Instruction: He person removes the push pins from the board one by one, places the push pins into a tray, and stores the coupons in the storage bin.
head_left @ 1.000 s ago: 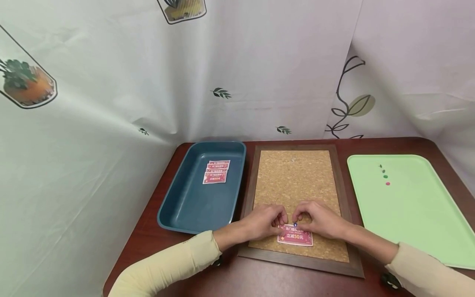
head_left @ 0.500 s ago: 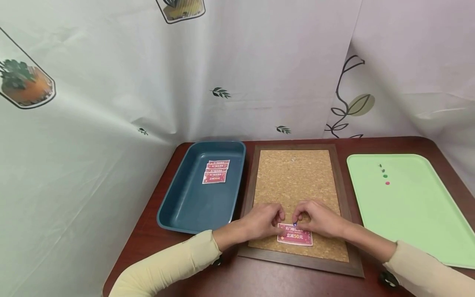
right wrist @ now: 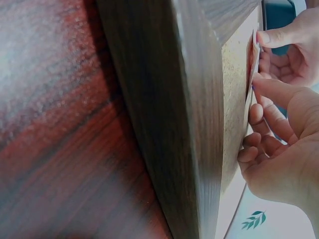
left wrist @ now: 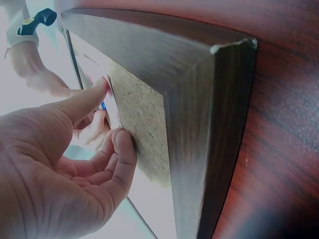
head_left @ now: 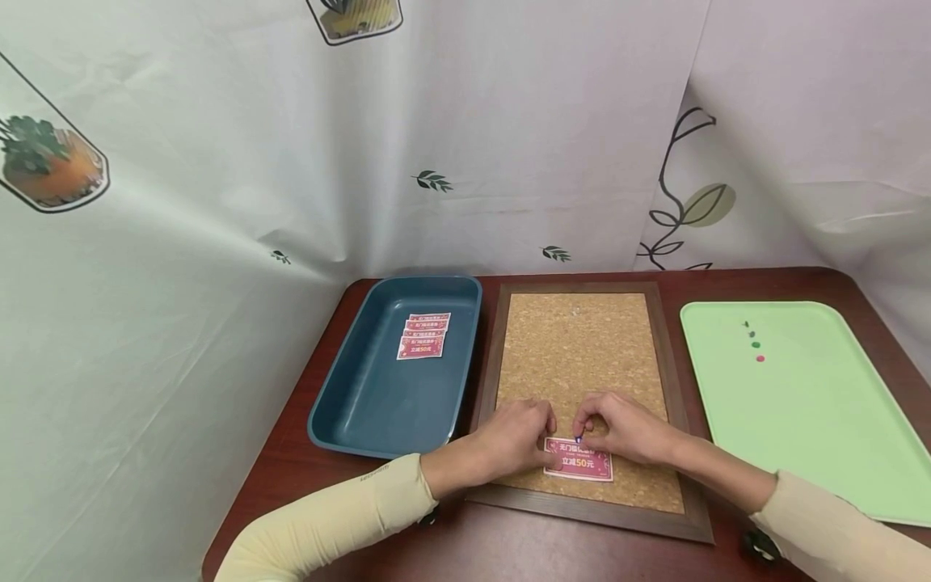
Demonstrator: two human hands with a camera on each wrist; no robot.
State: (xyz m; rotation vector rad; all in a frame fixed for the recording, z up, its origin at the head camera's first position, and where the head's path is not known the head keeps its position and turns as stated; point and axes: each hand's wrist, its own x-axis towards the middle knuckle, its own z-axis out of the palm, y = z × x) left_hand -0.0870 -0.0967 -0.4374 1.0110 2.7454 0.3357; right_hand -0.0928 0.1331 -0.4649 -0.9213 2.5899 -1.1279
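A red printed coupon (head_left: 587,467) lies flat near the front of the framed cork board (head_left: 582,347). My right hand (head_left: 631,430) pinches a small blue pushpin (head_left: 579,439) between thumb and index finger at the coupon's top edge. Whether its point is in the cork cannot be made out. From the left, my left hand (head_left: 509,438) rests its thumb on the coupon's left part. In the left wrist view the left hand (left wrist: 65,169) has its thumb stretched out and its other fingers bent, fingertips near the cork.
Left of the board stands a deep blue tray (head_left: 349,404) with several overlapping coupons (head_left: 422,347). On the right lies a light green tray (head_left: 815,420) bearing a pink pushpin (head_left: 760,358) and green ones (head_left: 756,345). A tiny clear object (head_left: 575,311) is near the board's top.
My left hand's fingers have drawn slightly left, away from the pushpin, while its thumb stays on the coupon. The right hand keeps its pinch in the same place.
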